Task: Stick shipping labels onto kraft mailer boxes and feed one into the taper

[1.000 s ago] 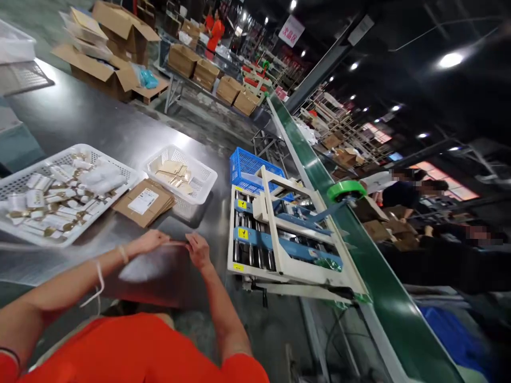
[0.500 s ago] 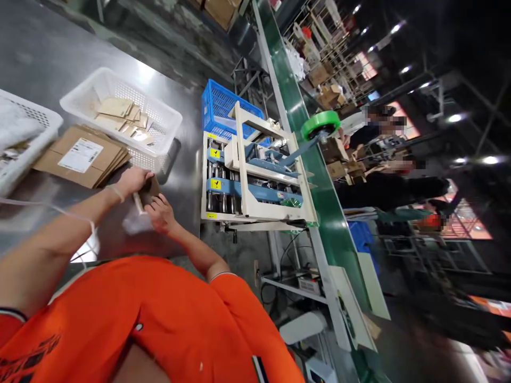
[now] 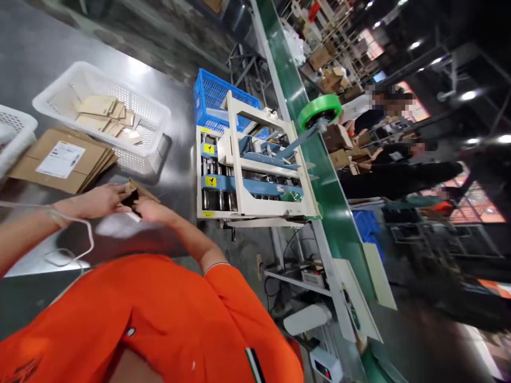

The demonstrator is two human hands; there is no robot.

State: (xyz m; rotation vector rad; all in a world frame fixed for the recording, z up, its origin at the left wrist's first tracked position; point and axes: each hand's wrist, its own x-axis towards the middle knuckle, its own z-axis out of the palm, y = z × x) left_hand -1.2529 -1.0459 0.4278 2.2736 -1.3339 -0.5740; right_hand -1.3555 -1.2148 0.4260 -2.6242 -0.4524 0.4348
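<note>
Both hands are on a small brown cardboard box [image 3: 144, 192] above the metal table [image 3: 175, 159], and its dark inside shows between them. My left hand [image 3: 93, 201] grips its left side with bent fingers. On the other side, my right hand [image 3: 150, 209] is closed on the near right edge, with its fingertips partly hidden. A crumpled clear plastic piece [image 3: 116, 225] lies just below the box. Left of the hands rests a stack of flat cardboard pieces [image 3: 32, 165], the top one carrying a white label [image 3: 60, 159].
A white basket [image 3: 159, 114] holds several flat cardboard pieces behind the hands. Another white basket [image 3: 24, 119] stands far left. A roller sealing machine [image 3: 239, 186], a blue crate [image 3: 199, 101] and a green conveyor [image 3: 331, 229] are to the right. People are beyond the conveyor.
My hands have shifted left and slightly down with the box. Its dark inside now shows between my fingers. The whole view has also swung a little.
</note>
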